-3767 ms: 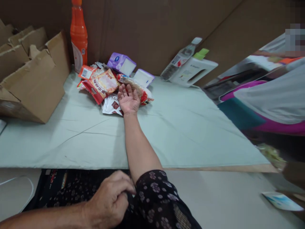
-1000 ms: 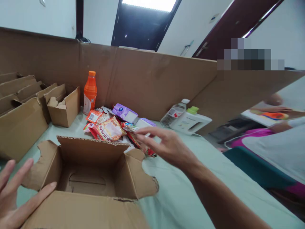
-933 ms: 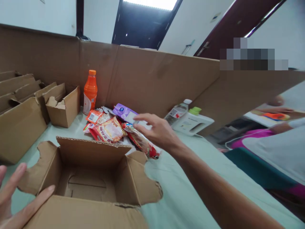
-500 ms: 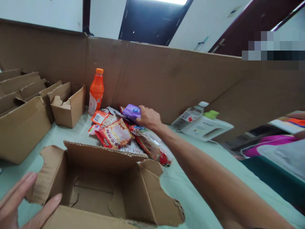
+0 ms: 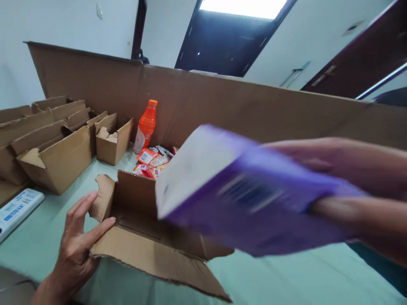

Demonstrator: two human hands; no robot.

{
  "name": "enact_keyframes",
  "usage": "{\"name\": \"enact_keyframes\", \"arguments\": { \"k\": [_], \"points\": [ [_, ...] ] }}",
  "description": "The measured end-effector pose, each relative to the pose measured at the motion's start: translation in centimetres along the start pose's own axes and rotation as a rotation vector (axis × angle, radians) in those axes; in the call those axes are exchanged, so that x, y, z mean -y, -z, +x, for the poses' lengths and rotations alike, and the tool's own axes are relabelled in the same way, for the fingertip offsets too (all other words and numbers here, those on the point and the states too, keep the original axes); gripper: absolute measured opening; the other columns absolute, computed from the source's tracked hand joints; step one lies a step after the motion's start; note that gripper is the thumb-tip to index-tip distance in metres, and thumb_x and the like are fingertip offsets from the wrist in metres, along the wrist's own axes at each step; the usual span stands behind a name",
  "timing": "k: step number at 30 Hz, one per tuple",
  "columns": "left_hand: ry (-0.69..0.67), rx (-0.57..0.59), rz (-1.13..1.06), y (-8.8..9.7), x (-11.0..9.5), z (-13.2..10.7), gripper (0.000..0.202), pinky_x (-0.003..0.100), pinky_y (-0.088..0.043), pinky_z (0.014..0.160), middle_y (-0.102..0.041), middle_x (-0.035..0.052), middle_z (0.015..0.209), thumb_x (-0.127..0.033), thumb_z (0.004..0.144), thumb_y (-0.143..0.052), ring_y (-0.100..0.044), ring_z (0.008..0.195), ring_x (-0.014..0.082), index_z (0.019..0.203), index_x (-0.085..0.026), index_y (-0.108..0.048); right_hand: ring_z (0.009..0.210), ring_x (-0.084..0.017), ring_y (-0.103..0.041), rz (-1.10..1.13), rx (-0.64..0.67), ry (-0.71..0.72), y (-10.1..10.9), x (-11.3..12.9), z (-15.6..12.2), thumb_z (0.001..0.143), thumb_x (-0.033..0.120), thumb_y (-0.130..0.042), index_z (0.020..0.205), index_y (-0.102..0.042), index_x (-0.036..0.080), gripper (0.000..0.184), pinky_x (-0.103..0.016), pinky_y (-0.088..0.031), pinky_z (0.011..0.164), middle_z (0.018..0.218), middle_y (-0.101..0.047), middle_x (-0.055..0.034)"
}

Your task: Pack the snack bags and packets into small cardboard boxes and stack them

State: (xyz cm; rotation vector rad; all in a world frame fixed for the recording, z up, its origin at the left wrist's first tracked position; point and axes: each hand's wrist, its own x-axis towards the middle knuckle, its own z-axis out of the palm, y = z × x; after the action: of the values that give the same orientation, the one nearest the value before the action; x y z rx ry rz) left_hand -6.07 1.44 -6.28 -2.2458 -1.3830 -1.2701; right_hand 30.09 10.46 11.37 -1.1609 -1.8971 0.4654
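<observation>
My right hand (image 5: 369, 169) holds a purple tissue pack (image 5: 254, 203) by its right end. The pack is blurred, with a whitish side and a barcode, and hangs in the air over the right part of an open cardboard box (image 5: 159, 254). It hides much of the box's inside and right end. My left hand (image 5: 78, 235) grips the left corner of that box, fingers on the side flap and thumb at the front edge. Behind the box lie red and orange snack packets (image 5: 152, 159), partly covered by the pack.
An orange drink bottle (image 5: 146, 127) stands against the tall cardboard wall (image 5: 238, 99). Several open cardboard boxes (image 5: 63, 161) crowd the left, one small box (image 5: 114, 146) near the bottle. A white device with blue print (image 5: 20, 212) lies at the left on the green cloth (image 5: 286, 275).
My right hand has brought the purple tissue pack from the packet pile up close and over the box. My left hand has closed on the box's left corner. The view has shifted.
</observation>
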Motion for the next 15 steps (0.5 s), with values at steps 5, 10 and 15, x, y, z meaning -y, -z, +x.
{"name": "enact_keyframes", "arguments": {
  "k": [5,10,15],
  "points": [
    [-0.024,-0.034,-0.029,-0.1,-0.2,0.1,0.031,0.053,-0.038,0.114,-0.026,0.0112,0.168,-0.010,0.099,-0.053,-0.032,0.150,0.0331,0.124,-0.021,-0.067,0.087,-0.026,-0.073,-0.509,0.369,0.458,-4.9,5.1,-0.7,0.087,0.032,-0.064,0.116,-0.074,0.032,0.030,-0.040,-0.061,0.071,0.108,-0.077,-0.0063],
    [-0.021,-0.031,-0.079,0.0,-0.5,0.0,0.043,0.056,-0.038,0.114,-0.025,0.0106,0.168,0.001,0.091,-0.052,-0.031,0.149,0.0333,0.125,-0.021,-0.065,0.085,-0.029,-0.072,-0.887,0.789,0.349,-12.5,8.3,1.6,0.080,0.019,-0.066,0.095,-0.079,0.016,0.019,-0.038,-0.055,0.071,0.088,-0.075,-0.0125],
    [-0.010,-0.045,-0.087,-0.3,-0.4,-0.1,0.048,0.057,-0.037,0.114,-0.024,0.0112,0.167,0.006,0.086,-0.051,-0.030,0.149,0.0338,0.124,-0.020,-0.065,0.101,-0.030,-0.071,-0.745,0.980,0.395,-19.1,7.1,2.6,0.089,0.021,-0.065,0.110,-0.076,0.007,0.028,-0.036,-0.055,0.084,0.110,-0.073,-0.0200]
  ]
}}
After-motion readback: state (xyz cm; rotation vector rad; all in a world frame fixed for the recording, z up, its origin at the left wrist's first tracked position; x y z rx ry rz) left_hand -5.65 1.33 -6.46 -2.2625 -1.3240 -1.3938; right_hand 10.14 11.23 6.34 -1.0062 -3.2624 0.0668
